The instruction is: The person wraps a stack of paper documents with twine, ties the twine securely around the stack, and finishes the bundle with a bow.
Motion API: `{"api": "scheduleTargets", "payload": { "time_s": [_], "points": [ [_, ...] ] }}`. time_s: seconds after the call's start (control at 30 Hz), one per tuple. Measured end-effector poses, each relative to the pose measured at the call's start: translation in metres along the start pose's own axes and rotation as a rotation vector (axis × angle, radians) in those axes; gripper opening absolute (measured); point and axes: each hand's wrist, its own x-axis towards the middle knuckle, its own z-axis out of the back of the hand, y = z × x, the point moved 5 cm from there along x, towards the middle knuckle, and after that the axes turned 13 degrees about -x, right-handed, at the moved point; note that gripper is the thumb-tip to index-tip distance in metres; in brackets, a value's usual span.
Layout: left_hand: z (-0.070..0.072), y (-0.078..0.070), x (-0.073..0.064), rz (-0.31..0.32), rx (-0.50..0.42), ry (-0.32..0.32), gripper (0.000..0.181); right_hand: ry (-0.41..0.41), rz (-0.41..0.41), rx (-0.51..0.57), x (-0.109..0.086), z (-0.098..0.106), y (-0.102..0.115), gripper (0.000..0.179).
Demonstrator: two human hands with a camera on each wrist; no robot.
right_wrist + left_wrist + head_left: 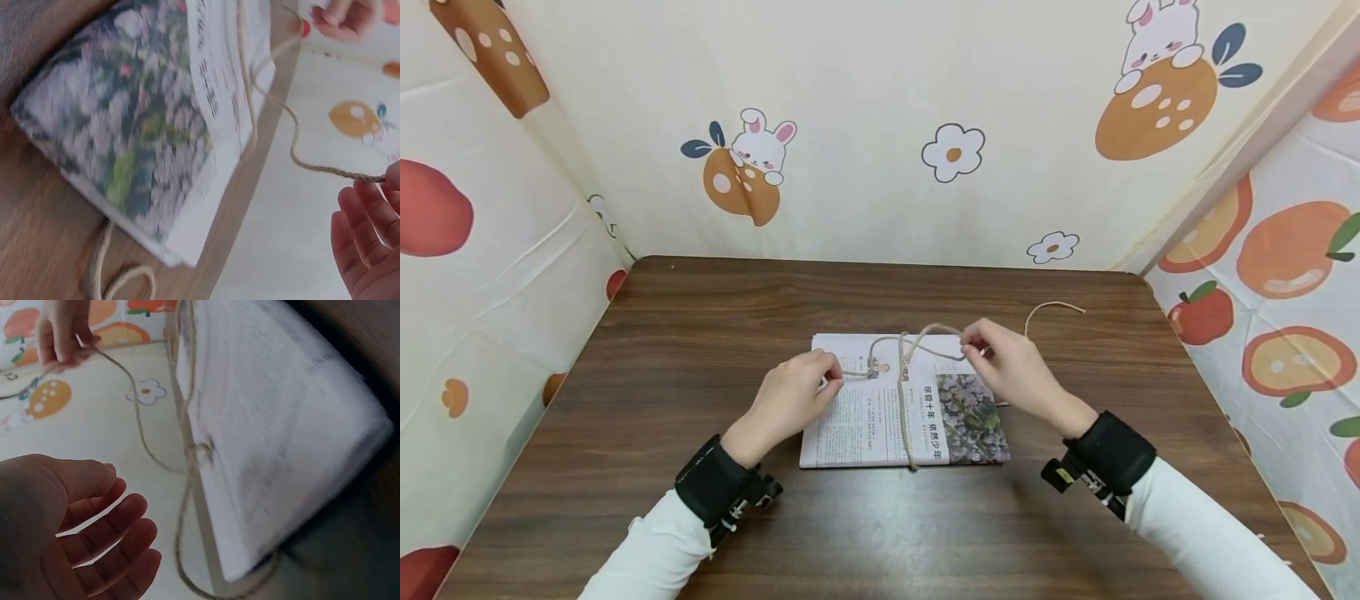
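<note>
A bundle of folded newspaper [865, 425] lies on the table, with printed text on the left and a flower photo [972, 417] at the lower right. Tan twine [902, 400] runs lengthwise over it and crosses other strands near the top. My right hand [1011, 367] pinches a strand of this twine beyond the bundle's upper right. My left hand [797, 396] hovers by the bundle's left edge, close to a strand. In the left wrist view, the left hand's fingers [125, 534] are loosely bent with nothing visible between them, and a slack twine loop hangs beside them.
The brown wood table [715, 308] meets a cream printed backdrop [850, 125] behind and fruit-patterned sheets at both sides. A loose twine tail [1052, 304] extends past the right hand. Another piece of twine [131, 272] curls beside the bundle's right edge.
</note>
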Motion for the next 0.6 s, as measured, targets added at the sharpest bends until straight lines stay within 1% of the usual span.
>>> {"api": "scheduleTargets", "payload": {
  "time_s": [0.13, 0.2, 0.33, 0.47, 0.6],
  "points": [
    [0.0, 0.012, -0.003, 0.013, -0.006, -0.007, 0.007, 0.003, -0.149, 0.058, -0.002, 0.013, -0.023, 0.004],
    [0.0, 0.017, -0.004, 0.021, -0.008, -0.01, 0.008, 0.001, -0.21, 0.066, -0.003, 0.019, -0.034, 0.005],
    [0.0, 0.026, -0.005, 0.043, -0.005, -0.014, 0.007, 0.016, -0.322, 0.09, -0.003, 0.029, -0.054, 0.015],
    [0.002, 0.03, -0.007, 0.048, -0.003, -0.03, 0.006, 0.046, -0.414, 0.126, -0.005, 0.033, -0.071, 0.024],
    [0.006, 0.033, -0.009, 0.052, -0.005, -0.057, 0.006, 0.062, -0.472, 0.104, -0.009, 0.036, -0.086, 0.027]
  ]
}}
